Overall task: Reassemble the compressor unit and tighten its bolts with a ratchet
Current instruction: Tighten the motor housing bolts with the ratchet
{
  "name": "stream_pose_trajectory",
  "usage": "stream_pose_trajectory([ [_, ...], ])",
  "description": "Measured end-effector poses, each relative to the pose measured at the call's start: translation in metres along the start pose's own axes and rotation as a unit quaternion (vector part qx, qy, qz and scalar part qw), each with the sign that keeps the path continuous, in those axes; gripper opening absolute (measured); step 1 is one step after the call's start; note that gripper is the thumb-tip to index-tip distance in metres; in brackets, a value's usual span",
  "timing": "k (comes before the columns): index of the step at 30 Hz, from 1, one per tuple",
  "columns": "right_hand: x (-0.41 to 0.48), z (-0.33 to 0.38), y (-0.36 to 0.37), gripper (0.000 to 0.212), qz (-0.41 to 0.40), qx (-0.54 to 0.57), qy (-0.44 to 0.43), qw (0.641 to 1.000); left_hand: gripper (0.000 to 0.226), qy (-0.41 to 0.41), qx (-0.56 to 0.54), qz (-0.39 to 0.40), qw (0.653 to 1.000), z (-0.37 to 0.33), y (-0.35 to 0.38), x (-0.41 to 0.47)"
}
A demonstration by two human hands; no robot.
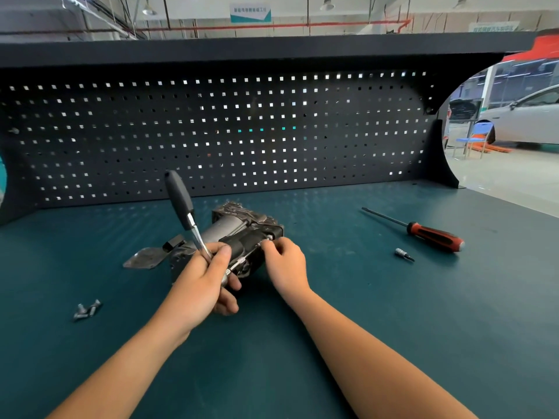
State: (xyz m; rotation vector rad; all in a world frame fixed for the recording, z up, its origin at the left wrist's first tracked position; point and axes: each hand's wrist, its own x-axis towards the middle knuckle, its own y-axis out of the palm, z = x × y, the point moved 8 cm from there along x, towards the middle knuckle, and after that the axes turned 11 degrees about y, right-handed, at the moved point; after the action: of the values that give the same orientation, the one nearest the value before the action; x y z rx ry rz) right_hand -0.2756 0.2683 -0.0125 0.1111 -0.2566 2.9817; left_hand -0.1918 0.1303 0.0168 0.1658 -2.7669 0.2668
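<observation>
While gripping the ratchet point(182, 196) at its head with the left hand point(201, 282) — fingers and thumb curled tight round the metal neck — pinches the far end of the slim extension bar point(241, 260) with the right hand point(286, 264), fingertips bunched together right against the near face of the compressor unit point(230, 228). Hides the exact contact point under those fingertips. Holds the ratchet's black handle tilted up and away toward the pegboard point(211, 131), clear of the bench. Works on the compressor unit where it lies on its side near the middle of the teal workbench point(393, 328), grey cylinder and black housing toward the camera, finned casting at the back. Just beside the unit's left end, flat on the bench: a thin metal plate point(142, 258). Well apart to the left, nearer the front edge: a small cluster of loose bolts point(87, 309). Well apart to the right: a red-and-black screwdriver point(423, 231), shaft pointing left and back, and just in front of it a small bit socket point(403, 254). Beyond the bench's right end — a white car point(532, 116) and a blue chair point(475, 140).
</observation>
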Motion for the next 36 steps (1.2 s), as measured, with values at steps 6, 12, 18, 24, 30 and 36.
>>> stream_pose_trajectory([
  [6, -0.026, -0.006, 0.018, 0.106, 0.144, -0.123, -0.079, 0.979, 0.015, 0.015, 0.031, 0.001, 0.999, -0.006, -0.006, 0.007],
  [12, -0.029, 0.000, 0.018, 0.127, 0.048, -0.218, -0.102, 0.970, 0.013, 0.013, 0.020, 0.014, 1.000, -0.009, -0.001, 0.007],
  [18, -0.035, 0.007, 0.011, 0.105, 0.012, -0.189, -0.125, 0.974, 0.012, 0.032, 0.049, 0.020, 0.998, -0.012, -0.002, 0.010],
  [24, -0.030, -0.003, 0.009, 0.107, 0.051, -0.110, -0.059, 0.991, 0.007, 0.099, 0.130, 0.043, 0.986, -0.010, 0.005, 0.005],
  [30, -0.020, -0.008, 0.007, 0.071, 0.129, -0.039, 0.011, 0.991, 0.018, 0.178, 0.244, 0.059, 0.951, -0.020, 0.011, -0.001],
  [36, 0.005, -0.022, -0.027, 0.021, -0.028, 0.147, 0.147, 0.978, 0.035, 0.217, 0.435, 0.110, 0.867, -0.030, 0.018, -0.007],
])
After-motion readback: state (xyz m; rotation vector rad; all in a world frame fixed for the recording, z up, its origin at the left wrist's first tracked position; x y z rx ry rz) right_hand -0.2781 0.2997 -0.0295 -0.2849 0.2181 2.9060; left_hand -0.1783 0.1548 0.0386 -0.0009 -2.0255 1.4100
